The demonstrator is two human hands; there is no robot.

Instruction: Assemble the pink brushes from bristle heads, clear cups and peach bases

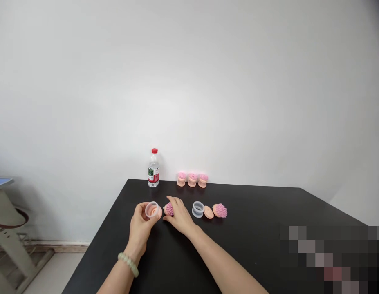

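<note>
My left hand (139, 228) wears a bead bracelet and grips a translucent cup-like ring (149, 209), tilted so its opening shows. A peach-coloured round piece (159, 213) sits in or against that ring; which of the two I cannot tell. Just to the right, my right hand (180, 219) curls its thumb and fingers around a pink bristled brush head (169, 209), partly hidden by them. Further right on the table lie another translucent ring (198, 214), a flat peach disc (208, 212) and a second pink bristled brush head (220, 210) on its side.
Three assembled pink-and-peach brushes (192, 180) stand in a row near the wall. Left of them is a water bottle (153, 173) with a red cap. Everything rests on a black table (253, 228). A desk with a blue top (1, 183) stands at far left.
</note>
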